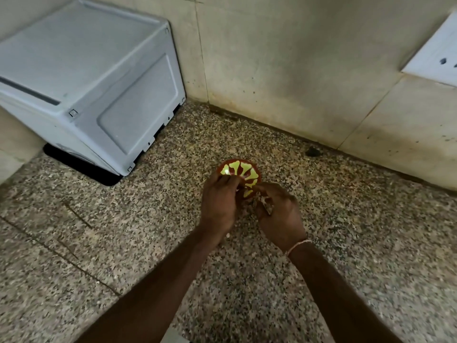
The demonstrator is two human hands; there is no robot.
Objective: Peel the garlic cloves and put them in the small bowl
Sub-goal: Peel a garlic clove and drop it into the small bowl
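Head view, looking down on a speckled stone counter [321, 243] set in a tiled corner. Both hands meet at frame centre, directly in front of the small bowl [241, 170], a red bowl with yellow patches standing on the counter. The hands cover the bowl's near rim. The left hand [220, 204] has its fingers curled, tips drawn together at the bowl's near-left edge. The right hand [279, 214] is also curled, thumb and fingers pinched close to the left fingertips. Pale fragments show between the two sets of fingers, probably a garlic clove [265, 201] or its skin; the item is too small and blurred to identify firmly, and which hand carries it cannot be told. A thin thread band [298, 246] circles the right wrist. A grey appliance [99, 78] sits at the left rear, partly cut off by the frame. A white socket plate [437, 58] is cut off at the right edge. No legible writing is visible.
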